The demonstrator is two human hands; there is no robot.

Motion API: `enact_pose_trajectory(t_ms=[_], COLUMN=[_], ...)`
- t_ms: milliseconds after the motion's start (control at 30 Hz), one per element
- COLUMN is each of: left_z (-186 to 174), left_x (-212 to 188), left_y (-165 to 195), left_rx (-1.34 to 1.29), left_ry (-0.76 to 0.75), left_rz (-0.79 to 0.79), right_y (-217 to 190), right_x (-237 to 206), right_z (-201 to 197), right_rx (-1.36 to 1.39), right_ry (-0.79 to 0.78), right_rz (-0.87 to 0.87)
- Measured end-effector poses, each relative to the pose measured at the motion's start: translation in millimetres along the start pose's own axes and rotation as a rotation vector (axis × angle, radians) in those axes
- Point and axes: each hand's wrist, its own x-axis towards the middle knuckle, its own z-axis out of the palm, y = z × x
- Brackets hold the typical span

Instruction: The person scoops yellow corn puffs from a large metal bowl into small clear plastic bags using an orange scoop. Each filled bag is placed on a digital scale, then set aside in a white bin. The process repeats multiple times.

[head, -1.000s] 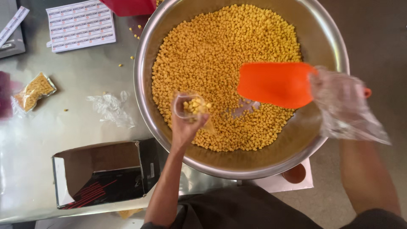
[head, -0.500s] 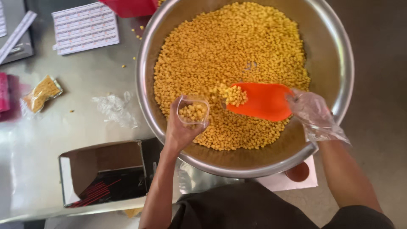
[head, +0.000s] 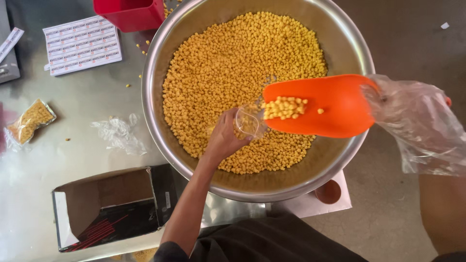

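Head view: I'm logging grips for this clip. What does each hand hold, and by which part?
The left hand grips a small clear pouch by its side, mouth toward the scoop. The gloved right hand holds the orange scoop by its handle end.

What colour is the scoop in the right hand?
Bright orange scoop, held by the gloved right hand; head view.

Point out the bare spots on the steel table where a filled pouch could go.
Bare steel table lies between the label sheet, crumpled plastic and filled pouch; another patch sits left of the open box. The bowl crowds the right.
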Motion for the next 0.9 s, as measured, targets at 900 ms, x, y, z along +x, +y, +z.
enact_pose_trajectory(t_ms=[900], left_z=[-16.5], left_x=[-102.9], left_y=[58.9], left_rx=[0.021], left_ry=[0.555], left_rz=[-0.13], right_y=[-189.2], right_x=[-60.7], right_z=[8.2], right_rx=[1.171], right_ry=[-0.351], right_rz=[-0.491])
